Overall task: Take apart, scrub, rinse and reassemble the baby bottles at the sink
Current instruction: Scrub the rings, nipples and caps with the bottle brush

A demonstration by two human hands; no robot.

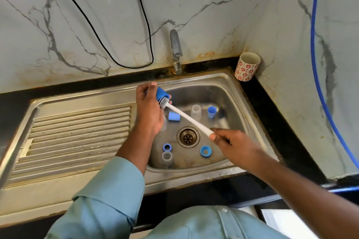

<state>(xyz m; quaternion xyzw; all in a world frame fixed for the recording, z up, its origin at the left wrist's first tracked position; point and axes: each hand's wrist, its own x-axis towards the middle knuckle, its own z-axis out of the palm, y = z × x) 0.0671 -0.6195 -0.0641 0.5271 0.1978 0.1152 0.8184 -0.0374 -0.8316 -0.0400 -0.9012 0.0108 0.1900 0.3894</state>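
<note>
The left hand [148, 109] is raised over the far left edge of the sink basin [233, 91], and its fingers are curled round a blue bottle cap [162, 96]. The open side of the cap points toward the right hand [231, 144]. The grey bristle head of a bottle brush [186, 117] is pushed into the cap, and its white handle goes down diagonally to the right hand, which pinches the end of the handle between thumb and fingers.

Under the brush handle, between the two hands, a blue cap [174, 116] lies on its side on the basin floor. Beyond the handle, farther from the person, a clear bottle [195, 111] stands upright, and just beside it stands a blue cup-shaped cap [212, 112] with the opening up. The drain [188, 137] is just left of the right hand. Below the left wrist there is a small blue ring [167, 147], and touching it, nearer to the person, another clear bottle [167, 158]. A bigger blue ring [205, 150] lies below the right hand's thumb. One more clear piece shows partly behind the left hand.

The faucet [176, 52] rises beyond the left hand. A cup with red flowers [247, 66] stands in the corner, far beyond the right hand.
</note>
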